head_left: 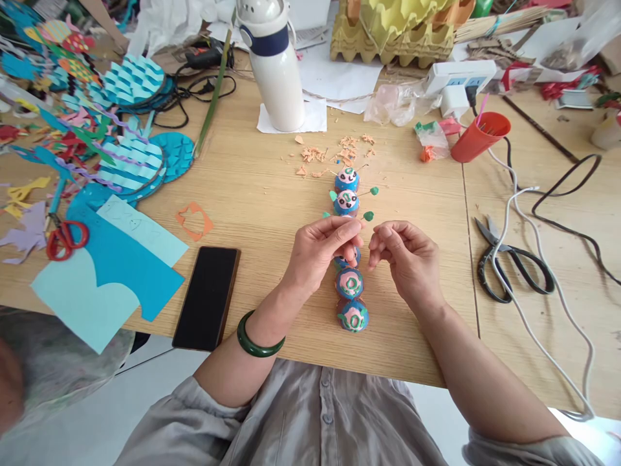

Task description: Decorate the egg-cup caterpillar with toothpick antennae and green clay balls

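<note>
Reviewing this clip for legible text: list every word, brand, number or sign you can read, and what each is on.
No text is readable.
Pale blue paper strip: faint marks, too faint to tell whether writing or drawing.
Sheet behind the white bottle: faint lines, too small to read.
Phone: dark screen, no text seen.

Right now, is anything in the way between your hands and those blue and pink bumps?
Nothing that I can see. The left hand is over the middle of the row of bumps, hiding part of it. The right hand is just beside it. Green tips stick out nearby.
</note>
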`<control>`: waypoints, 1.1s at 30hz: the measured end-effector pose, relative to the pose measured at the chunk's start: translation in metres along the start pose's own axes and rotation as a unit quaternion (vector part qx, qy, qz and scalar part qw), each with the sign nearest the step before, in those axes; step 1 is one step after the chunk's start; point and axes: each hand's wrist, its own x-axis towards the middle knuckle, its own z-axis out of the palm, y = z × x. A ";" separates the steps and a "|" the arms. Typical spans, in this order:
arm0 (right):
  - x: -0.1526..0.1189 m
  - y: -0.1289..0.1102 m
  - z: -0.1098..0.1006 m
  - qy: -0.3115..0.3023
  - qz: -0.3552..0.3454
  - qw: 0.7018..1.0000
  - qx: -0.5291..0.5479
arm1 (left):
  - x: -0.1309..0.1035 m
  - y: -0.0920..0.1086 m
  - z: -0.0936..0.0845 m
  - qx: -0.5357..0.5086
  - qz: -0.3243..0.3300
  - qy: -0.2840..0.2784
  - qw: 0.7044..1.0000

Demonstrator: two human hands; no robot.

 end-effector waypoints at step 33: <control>-0.003 -0.001 0.000 -0.028 0.002 0.999 0.017 | -0.004 -0.003 0.003 0.122 0.085 -0.017 0.989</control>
